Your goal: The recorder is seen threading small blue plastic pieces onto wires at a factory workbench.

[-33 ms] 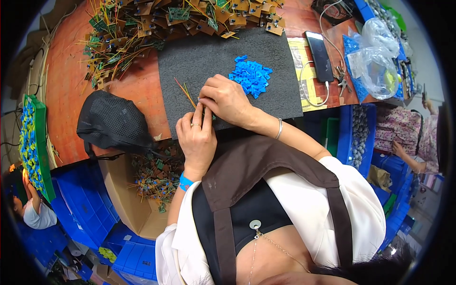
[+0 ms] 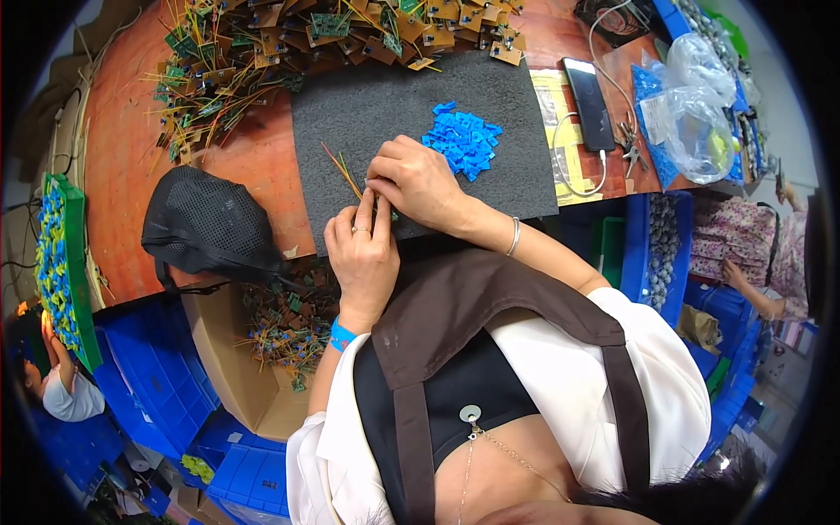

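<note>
Over the near edge of a dark grey mat, my two hands meet around a small wired circuit board. Thin red and yellow wires stick out past the fingertips toward the upper left; the board itself is almost wholly covered, with only a bit of green showing. My left hand, with a ring and blue wristband, grips it from below with closed fingers. My right hand, a bangle on its wrist, pinches at the base of the wires; its fingertips are partly hidden. A pile of small blue plastic pieces lies right of my hands.
Heaped wired circuit boards cover the far side. A black mesh cap sits left, a charging phone and keys right. Below the table edge stands a cardboard box of boards. Other people work at both sides.
</note>
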`<action>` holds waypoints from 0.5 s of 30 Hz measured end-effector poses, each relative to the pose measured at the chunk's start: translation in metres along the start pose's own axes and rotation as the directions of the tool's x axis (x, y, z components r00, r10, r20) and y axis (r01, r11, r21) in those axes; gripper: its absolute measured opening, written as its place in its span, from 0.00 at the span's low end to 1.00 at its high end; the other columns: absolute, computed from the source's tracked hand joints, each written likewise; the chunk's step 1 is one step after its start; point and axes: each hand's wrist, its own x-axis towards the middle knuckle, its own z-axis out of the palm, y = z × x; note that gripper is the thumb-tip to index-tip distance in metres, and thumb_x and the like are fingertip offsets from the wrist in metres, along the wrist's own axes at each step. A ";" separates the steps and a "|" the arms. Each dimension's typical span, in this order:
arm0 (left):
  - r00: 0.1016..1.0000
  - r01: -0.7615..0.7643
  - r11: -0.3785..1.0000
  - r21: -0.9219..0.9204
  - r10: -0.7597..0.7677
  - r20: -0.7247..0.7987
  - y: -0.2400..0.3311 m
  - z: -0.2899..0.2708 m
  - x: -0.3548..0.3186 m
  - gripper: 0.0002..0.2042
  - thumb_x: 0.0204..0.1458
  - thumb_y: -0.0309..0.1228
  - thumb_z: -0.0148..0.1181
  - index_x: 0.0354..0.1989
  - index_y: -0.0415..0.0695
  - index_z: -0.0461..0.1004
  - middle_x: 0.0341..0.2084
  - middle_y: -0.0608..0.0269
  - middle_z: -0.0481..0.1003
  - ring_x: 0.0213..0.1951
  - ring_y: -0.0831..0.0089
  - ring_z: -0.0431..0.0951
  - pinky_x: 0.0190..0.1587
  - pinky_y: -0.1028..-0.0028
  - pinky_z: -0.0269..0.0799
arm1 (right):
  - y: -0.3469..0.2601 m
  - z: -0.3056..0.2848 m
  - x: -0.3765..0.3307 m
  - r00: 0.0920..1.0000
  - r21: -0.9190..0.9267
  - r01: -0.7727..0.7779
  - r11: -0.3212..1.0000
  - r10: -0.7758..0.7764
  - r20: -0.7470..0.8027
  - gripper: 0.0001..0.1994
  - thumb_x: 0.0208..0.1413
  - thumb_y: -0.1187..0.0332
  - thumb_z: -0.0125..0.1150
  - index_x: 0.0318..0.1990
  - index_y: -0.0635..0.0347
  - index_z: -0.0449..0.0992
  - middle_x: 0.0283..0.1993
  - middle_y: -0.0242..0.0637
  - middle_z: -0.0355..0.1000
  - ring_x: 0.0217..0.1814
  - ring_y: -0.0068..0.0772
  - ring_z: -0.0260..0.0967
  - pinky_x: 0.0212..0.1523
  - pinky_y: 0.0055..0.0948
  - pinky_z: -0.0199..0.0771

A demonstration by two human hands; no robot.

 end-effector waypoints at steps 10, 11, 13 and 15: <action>1.000 -0.007 1.000 -0.015 0.006 -0.017 -0.002 0.001 0.001 0.19 0.48 0.24 0.62 0.51 0.39 0.80 0.51 0.59 0.78 0.47 0.62 0.73 0.54 0.61 0.68 | 0.003 -0.005 0.009 0.988 -0.007 -0.055 0.998 0.055 0.145 0.05 0.49 0.68 0.69 0.29 0.58 0.80 0.33 0.32 0.73 0.41 0.40 0.71 0.39 0.39 0.75; 1.000 -0.004 1.000 -0.014 0.004 -0.017 -0.002 0.001 0.001 0.19 0.48 0.24 0.62 0.51 0.39 0.80 0.51 0.59 0.78 0.47 0.62 0.73 0.54 0.61 0.68 | 0.004 -0.005 0.010 0.988 -0.019 -0.048 0.999 0.050 0.145 0.05 0.48 0.68 0.69 0.28 0.57 0.80 0.32 0.32 0.73 0.42 0.40 0.71 0.39 0.39 0.77; 1.000 -0.001 1.000 -0.024 0.001 -0.012 -0.002 0.001 0.001 0.19 0.48 0.25 0.62 0.51 0.39 0.80 0.51 0.59 0.78 0.47 0.62 0.73 0.54 0.61 0.68 | 0.004 -0.005 0.011 0.986 -0.029 -0.043 0.999 0.047 0.157 0.05 0.48 0.68 0.69 0.28 0.57 0.80 0.32 0.32 0.73 0.42 0.40 0.71 0.39 0.39 0.77; 1.000 0.007 1.000 -0.023 -0.007 -0.011 -0.003 0.002 0.001 0.19 0.48 0.25 0.62 0.51 0.39 0.80 0.51 0.59 0.78 0.47 0.62 0.73 0.54 0.61 0.68 | 0.005 -0.004 0.012 0.985 -0.038 -0.036 0.999 0.042 0.170 0.05 0.48 0.68 0.69 0.28 0.57 0.80 0.32 0.33 0.73 0.43 0.40 0.71 0.39 0.40 0.77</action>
